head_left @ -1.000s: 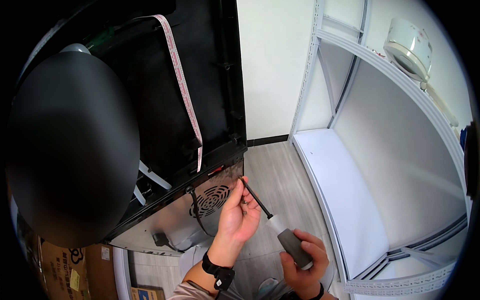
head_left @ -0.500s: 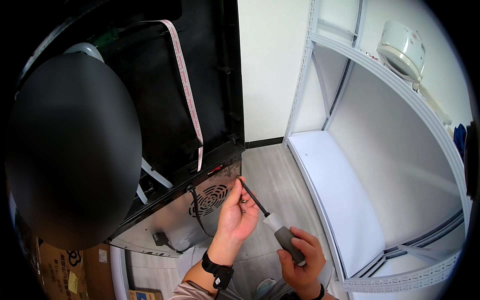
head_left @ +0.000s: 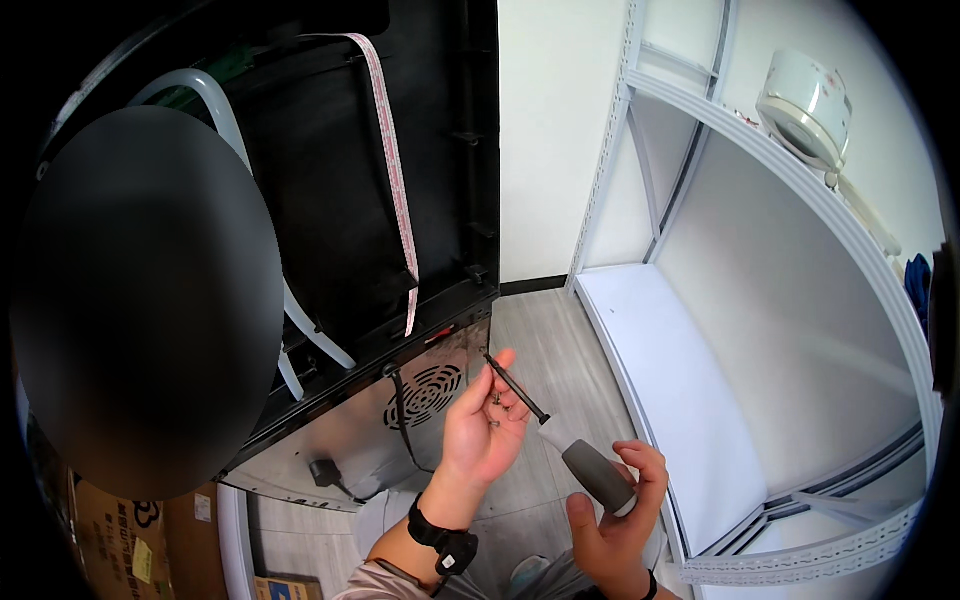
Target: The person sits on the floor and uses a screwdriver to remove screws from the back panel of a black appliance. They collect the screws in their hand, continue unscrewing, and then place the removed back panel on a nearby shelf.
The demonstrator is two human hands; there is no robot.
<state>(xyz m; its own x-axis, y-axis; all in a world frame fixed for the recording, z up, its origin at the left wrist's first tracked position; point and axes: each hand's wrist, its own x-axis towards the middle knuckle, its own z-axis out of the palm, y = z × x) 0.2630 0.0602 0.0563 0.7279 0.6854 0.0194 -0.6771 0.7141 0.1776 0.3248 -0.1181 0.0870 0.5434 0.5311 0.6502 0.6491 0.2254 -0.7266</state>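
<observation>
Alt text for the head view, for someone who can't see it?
A person's left hand holds a gray-handled screwdriver near its tip, the right hand open around its other end. Beyond stands a metal panel with a slotted vent, adjoining a black casing; a white shelf is at right.

Cardboard box (head_left: 187, 545): dark printed characters. Pink-white strip (head_left: 396, 170): tiny marks.

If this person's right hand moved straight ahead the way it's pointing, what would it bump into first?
Most likely the grey screwdriver handle, which sits in front of the open right hand. Depth is unclear, so they may be touching now.
</observation>
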